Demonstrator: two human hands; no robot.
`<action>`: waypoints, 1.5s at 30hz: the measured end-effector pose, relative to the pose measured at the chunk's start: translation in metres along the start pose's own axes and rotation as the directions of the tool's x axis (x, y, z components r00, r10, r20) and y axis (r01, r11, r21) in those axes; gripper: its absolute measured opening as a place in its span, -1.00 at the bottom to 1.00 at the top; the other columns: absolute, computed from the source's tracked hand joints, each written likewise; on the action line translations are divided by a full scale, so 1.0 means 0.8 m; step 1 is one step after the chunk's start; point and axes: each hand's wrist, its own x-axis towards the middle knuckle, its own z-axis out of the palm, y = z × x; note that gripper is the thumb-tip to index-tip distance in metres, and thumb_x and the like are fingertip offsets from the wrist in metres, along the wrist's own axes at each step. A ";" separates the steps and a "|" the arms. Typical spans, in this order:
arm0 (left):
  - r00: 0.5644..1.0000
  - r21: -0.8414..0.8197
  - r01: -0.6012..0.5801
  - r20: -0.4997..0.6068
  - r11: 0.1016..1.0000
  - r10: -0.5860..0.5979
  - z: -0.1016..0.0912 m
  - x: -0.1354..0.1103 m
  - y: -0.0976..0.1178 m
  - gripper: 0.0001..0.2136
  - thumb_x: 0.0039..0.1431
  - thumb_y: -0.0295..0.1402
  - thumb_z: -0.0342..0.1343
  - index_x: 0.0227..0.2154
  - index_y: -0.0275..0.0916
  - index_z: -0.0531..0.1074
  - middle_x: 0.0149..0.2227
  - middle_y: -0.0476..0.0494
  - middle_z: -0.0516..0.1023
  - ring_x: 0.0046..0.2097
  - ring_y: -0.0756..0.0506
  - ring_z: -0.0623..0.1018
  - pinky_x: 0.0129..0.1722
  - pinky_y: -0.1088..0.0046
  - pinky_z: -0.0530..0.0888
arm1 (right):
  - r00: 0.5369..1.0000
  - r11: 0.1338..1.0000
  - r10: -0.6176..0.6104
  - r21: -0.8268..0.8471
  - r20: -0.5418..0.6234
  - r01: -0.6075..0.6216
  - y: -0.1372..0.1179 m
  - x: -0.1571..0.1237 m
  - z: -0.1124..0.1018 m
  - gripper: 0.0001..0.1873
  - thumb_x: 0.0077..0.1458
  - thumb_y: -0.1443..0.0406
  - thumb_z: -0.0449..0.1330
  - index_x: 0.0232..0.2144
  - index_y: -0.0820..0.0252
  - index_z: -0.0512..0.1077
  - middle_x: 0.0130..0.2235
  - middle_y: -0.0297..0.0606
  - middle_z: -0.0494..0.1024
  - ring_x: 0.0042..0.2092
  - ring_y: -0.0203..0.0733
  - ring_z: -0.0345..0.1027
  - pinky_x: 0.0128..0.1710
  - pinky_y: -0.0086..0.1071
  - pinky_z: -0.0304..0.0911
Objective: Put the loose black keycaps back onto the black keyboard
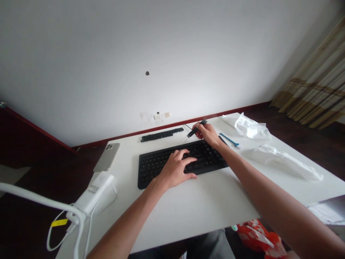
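Observation:
A black keyboard (pixel 151 169) lies flat on the white table. My left hand (pixel 176 167) rests on its middle with fingers spread, holding nothing. My right hand (pixel 206 133) is raised over the keyboard's back edge, its fingers closed round the black handle of a wire keycap puller (pixel 194 131). Thin wires at the puller's tip point left and down, apart from the keys as far as I can see. Behind the keyboard, loose black keycaps (pixel 161 135) stand lined up in rows. My right hand and forearm hide part of the keyboard's right end.
To the right lie a slim blue tool (pixel 229 139) and crumpled white wrappings (pixel 250 128). A phone (pixel 107 157) and a white power strip (pixel 93 192) with cables are at the left edge. Sockets (pixel 162 116) sit in the wall behind; a red bag (pixel 258 235) is below the front edge.

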 end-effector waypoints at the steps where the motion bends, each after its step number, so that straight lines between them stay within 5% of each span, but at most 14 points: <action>1: 1.000 0.000 0.000 0.000 1.000 0.000 0.000 0.000 0.000 -0.42 0.08 -0.06 0.40 0.17 -0.01 0.50 0.28 -0.19 0.34 0.21 -0.25 0.38 0.25 0.09 0.40 | 1.000 1.000 -0.002 -0.014 -0.009 0.002 0.000 0.000 -0.001 -0.60 0.22 0.01 0.15 -0.41 0.23 0.47 -0.60 -0.36 0.34 -0.54 -0.30 0.17 -0.49 -0.39 0.10; 15: 0.999 0.093 -0.042 0.020 0.995 0.040 -0.007 -0.004 0.004 -0.43 0.17 -0.06 0.32 0.23 -0.01 0.45 0.34 -0.16 0.30 0.22 -0.27 0.36 0.28 0.06 0.36 | 0.996 0.921 0.091 -0.380 -0.008 -0.087 -0.009 -0.001 -0.008 -0.68 0.09 0.13 0.15 -0.59 0.21 0.40 -0.61 -0.39 0.34 -0.48 -0.29 0.19 -0.43 -0.37 0.09; 31: 0.999 0.031 -0.030 0.045 0.999 0.028 -0.006 -0.002 0.003 -0.47 0.15 -0.12 0.36 0.19 0.02 0.48 0.34 -0.17 0.29 0.23 -0.26 0.34 0.29 0.07 0.35 | 0.998 0.894 0.056 -0.444 -0.033 -0.065 -0.004 -0.003 -0.002 -0.69 0.05 0.13 0.16 -0.61 0.19 0.36 -0.60 -0.37 0.36 -0.46 -0.26 0.20 -0.45 -0.37 0.07; 45: 0.998 0.087 -0.055 0.037 0.995 0.052 -0.007 -0.003 0.002 -0.48 0.19 -0.08 0.31 0.21 0.00 0.47 0.37 -0.13 0.29 0.23 -0.25 0.34 0.30 0.10 0.33 | 0.975 0.916 0.172 -0.386 0.139 -0.106 -0.011 -0.005 -0.006 -0.69 0.10 0.14 0.16 -0.52 0.24 0.52 -0.65 -0.38 0.35 -0.54 -0.28 0.23 -0.44 -0.38 0.15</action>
